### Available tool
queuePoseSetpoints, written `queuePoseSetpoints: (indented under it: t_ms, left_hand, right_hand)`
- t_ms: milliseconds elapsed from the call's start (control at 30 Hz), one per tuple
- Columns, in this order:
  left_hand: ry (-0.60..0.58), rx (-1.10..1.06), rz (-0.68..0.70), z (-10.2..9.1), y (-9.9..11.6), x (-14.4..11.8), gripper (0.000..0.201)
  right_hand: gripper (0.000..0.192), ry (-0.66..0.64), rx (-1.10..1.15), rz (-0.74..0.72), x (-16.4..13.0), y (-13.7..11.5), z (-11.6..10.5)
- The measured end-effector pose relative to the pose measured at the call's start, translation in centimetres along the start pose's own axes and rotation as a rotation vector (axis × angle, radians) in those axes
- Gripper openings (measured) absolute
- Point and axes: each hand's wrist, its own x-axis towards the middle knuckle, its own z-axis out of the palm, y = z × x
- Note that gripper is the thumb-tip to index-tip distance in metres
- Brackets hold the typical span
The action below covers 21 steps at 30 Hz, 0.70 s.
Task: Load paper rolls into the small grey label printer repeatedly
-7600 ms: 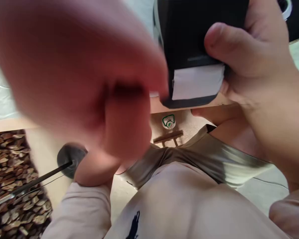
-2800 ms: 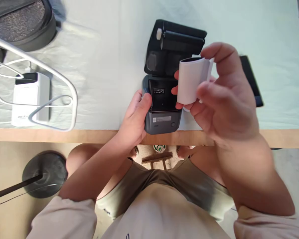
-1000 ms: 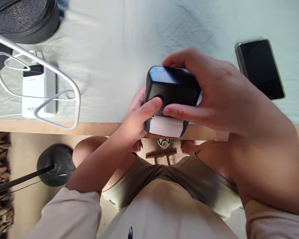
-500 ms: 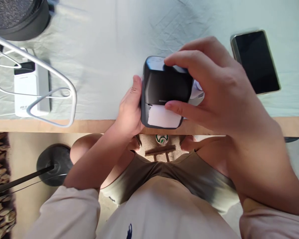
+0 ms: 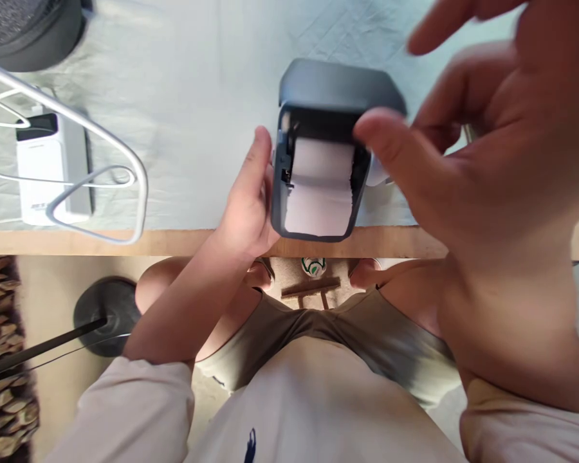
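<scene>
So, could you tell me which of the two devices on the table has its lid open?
The dark printer at the table edge, white paper showing; the white power bank is a closed block.

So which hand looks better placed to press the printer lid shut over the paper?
Probably the right hand: it hangs open beside the raised lid, while the left hand braces the printer at its side.

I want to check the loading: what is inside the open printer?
Inside the printer lies white paper, its end drawn out over the front edge. The lid is raised behind it. Whether a full roll sits underneath is hidden; the right hand covers the right side.
</scene>
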Motion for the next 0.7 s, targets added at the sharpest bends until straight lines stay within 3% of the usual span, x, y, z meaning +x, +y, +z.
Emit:
queuePoseSetpoints:
  t_ms: [100, 167, 300, 400, 567, 700]
  left_hand:
    - [-0.079, 0.054, 0.016, -0.6, -0.3, -0.1, 0.031]
    - [-0.087, 0.067, 0.022, -0.9, -0.4, -0.1, 0.031]
    - [-0.122, 0.087, 0.035, -1.2, -0.3, -0.2, 0.029]
    - [-0.111, 0.166, 0.033, -1.3, -0.3, -0.4, 0.023]
    - [-0.107, 0.199, 0.033, -1.1, -0.3, -0.6, 0.030]
    - [-0.107, 0.179, 0.034, -1.0, -0.3, -0.6, 0.023]
  right_hand:
    - [0.050, 0.121, 0.053, 0.063, -0.4, 0.1, 0.4]
    - [0.047, 0.142, -0.003, 0.004, -0.4, -0.4, 0.2]
    - [0.020, -0.059, -0.172, -0.029, -0.1, -1.1, -0.2]
    - [0.023, -0.191, -0.341, -0.007, 0.0, -0.6, 0.3]
    - [0.023, -0.201, -0.420, -0.040, -0.3, -0.1, 1.3]
    - [0.032, -0.153, -0.231, 0.008, -0.9, -1.1, -0.6]
